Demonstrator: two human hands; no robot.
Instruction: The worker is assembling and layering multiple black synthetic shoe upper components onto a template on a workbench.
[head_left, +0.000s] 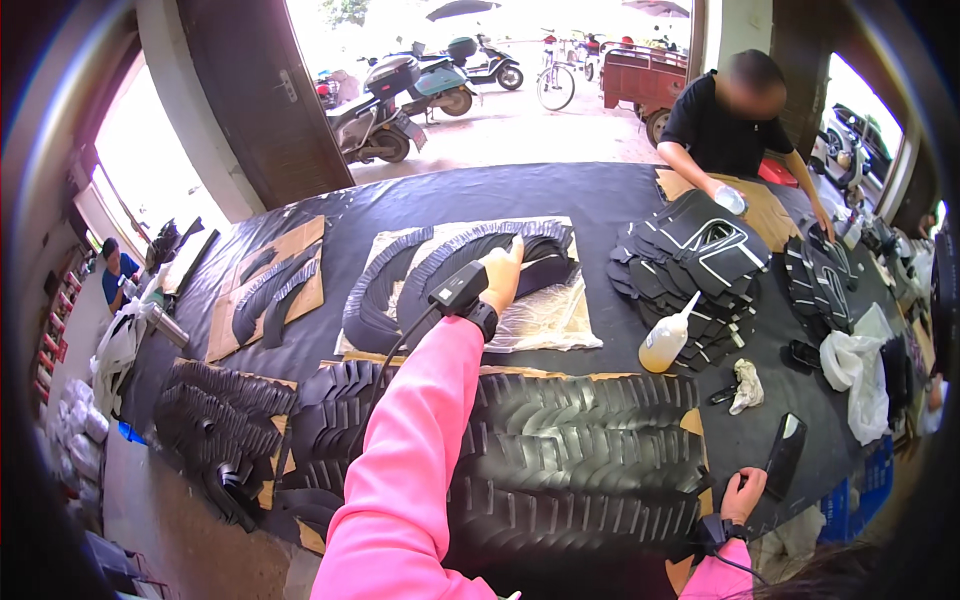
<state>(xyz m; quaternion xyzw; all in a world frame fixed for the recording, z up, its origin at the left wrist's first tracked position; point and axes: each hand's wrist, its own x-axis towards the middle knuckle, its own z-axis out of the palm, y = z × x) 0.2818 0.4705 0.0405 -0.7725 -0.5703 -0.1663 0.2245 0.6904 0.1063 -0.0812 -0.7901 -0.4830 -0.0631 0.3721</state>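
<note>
My left hand (pixel 503 276) reaches across the table, its index finger stretched over a curved row of overlapping thin black pieces (pixel 545 243). The other fingers are partly hidden, and nothing shows clearly in them. That row lies with another fanned row (pixel 372 300) on a board covered in clear plastic (pixel 545 325). At the near right edge is my right hand (pixel 742 495), its fingers curled; what they hold, if anything, I cannot make out. Next to it lies a dark elongated object (pixel 786 455). Rows of shiny black pieces (pixel 590 450) on cardboard spread between my arms.
A squeeze bottle of yellowish liquid (pixel 664 342) stands beside stacked black pieces with white outlines (pixel 700 245). A crumpled cloth (pixel 746 387) and white plastic bag (pixel 855 370) lie right. Across the table, a person (pixel 730 125) holds a clear container (pixel 730 200). Cardboard with black strips (pixel 310 300) lies left.
</note>
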